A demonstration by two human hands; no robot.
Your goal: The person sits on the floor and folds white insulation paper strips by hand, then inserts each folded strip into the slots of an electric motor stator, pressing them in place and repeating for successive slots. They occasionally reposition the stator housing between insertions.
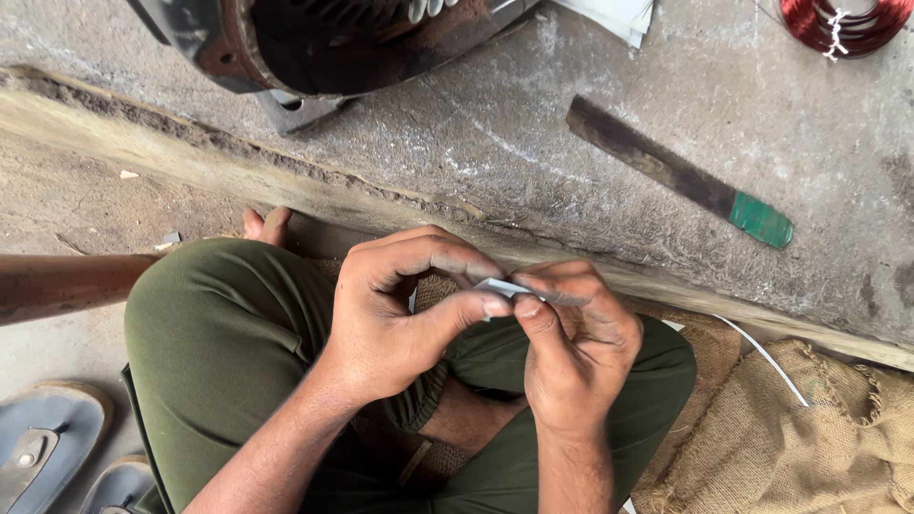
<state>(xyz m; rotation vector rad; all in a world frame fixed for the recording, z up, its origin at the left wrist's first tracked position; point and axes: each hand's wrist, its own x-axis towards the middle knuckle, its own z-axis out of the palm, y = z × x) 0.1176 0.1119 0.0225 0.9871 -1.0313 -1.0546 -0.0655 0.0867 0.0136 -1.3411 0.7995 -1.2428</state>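
My left hand (pixel 390 314) and my right hand (pixel 576 343) meet over my lap, both pinching a small folded white paper strip (pixel 500 286) between thumbs and fingers. Most of the strip is hidden by my fingers. I sit cross-legged in olive green trousers (pixel 219 343) on burlap. A large dark electric motor housing (pixel 333 43) with rusty rim lies on the concrete step above my hands.
A flat dark metal bar with a green taped end (pixel 681 176) lies on the concrete at right. A red copper wire coil (pixel 843 24) sits top right. Burlap sacking (pixel 790 438) is at lower right, grey sandals (pixel 48 452) lower left, a white strip (pixel 762 352) beside my knee.
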